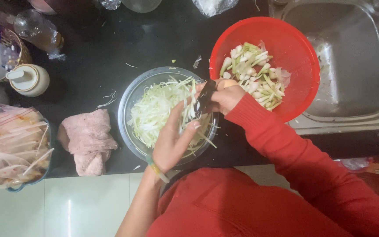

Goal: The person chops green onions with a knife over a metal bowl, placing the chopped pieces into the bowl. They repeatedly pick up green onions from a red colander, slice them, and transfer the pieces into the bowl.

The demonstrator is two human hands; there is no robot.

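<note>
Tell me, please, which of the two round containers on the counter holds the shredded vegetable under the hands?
The clear bowl in the middle, full of pale shreds. The red colander by the sink holds whole spring-onion pieces instead.

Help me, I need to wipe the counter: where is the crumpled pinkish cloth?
In the head view, the crumpled pinkish cloth lies on the black counter, left of the clear glass bowl of shredded greens, near the counter's front edge.
</note>
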